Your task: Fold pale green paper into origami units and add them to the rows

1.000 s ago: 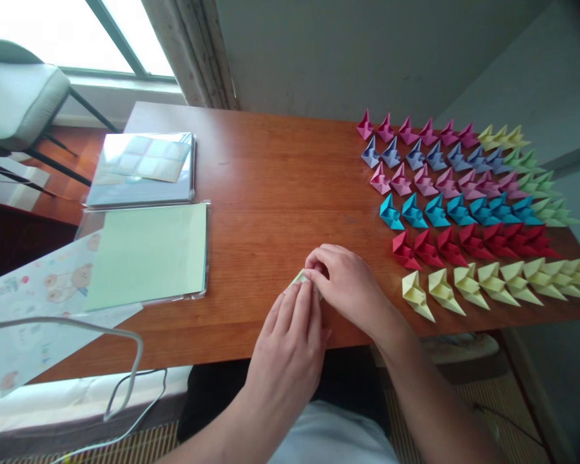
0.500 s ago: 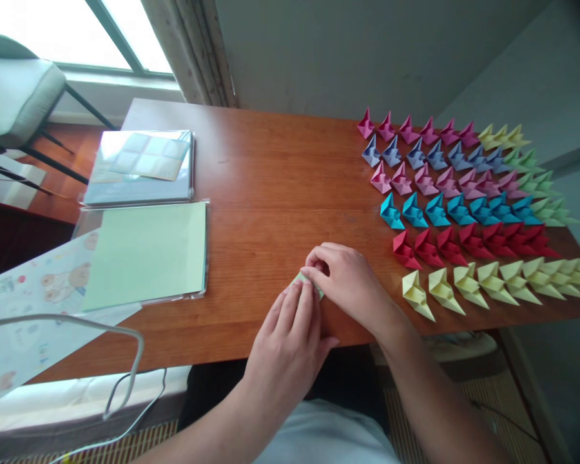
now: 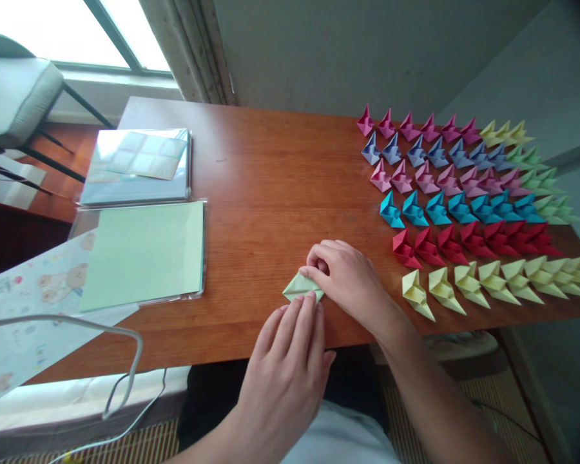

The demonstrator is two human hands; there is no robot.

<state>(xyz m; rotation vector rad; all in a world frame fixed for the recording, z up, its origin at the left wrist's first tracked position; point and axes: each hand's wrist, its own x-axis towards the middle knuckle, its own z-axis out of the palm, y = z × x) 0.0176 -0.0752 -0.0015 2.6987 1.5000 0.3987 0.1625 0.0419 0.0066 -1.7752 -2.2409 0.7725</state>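
A small folded piece of pale green paper (image 3: 296,285) lies on the table near its front edge, creased into a pointed diamond-like shape. My right hand (image 3: 341,270) pinches its upper right edge between thumb and index finger. My left hand (image 3: 287,354) is flat with fingers stretched out, the fingertips resting on the paper's lower edge. The paper's right part is partly hidden by my fingers. Rows of folded paper figures stand to the right; the pale yellow row (image 3: 442,294) is nearest my right hand.
Green paper sheets (image 3: 145,254) lie on a clear sleeve at the left, over a bear-patterned sheet (image 3: 53,290). Behind them is a shiny pack (image 3: 135,187). A white cable (image 3: 77,319) loops across the front left. Red figures (image 3: 428,248) and blue figures (image 3: 437,207) fill rows at the right.
My left hand has drawn back toward the table's front edge, uncovering more of the green paper. My right hand keeps its pinch in nearly the same place.
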